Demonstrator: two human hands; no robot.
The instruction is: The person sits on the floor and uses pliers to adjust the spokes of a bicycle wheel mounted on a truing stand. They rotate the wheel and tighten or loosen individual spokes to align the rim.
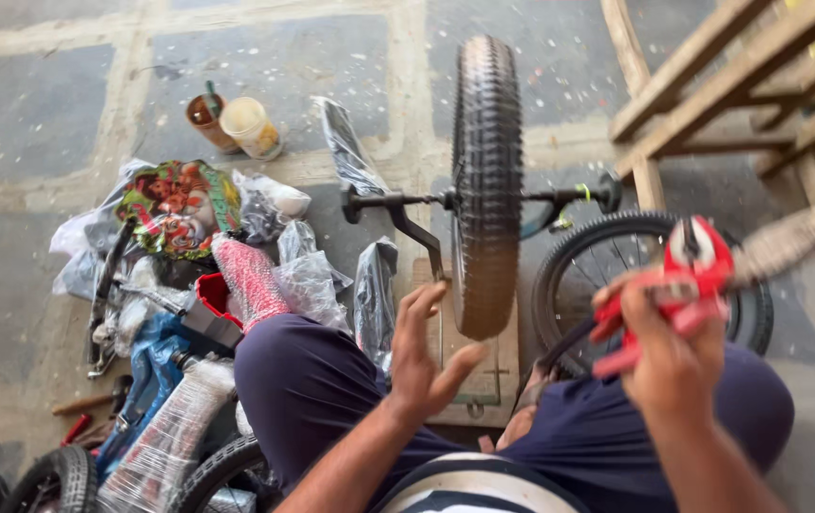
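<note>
A small black bicycle wheel (486, 180) stands upright in front of me, edge-on, with its axle sticking out both sides. My left hand (422, 356) is open, fingers spread, just left of the tyre's lower part and not gripping it. My right hand (669, 356) is shut on the red handles of a pair of pliers (697, 261), raised to the right of the wheel and blurred. A second black wheel (569, 266) lies on the ground behind my right hand. My knees in dark blue trousers fill the bottom of the view.
At left lies a heap of plastic-wrapped bicycle parts (236, 275), a colourful round plate (180, 204) and a blue frame (156, 361). Two small cups (236, 123) stand beyond them. A wooden frame (711, 76) is at top right. A flat wooden board (488, 380) lies under the wheel.
</note>
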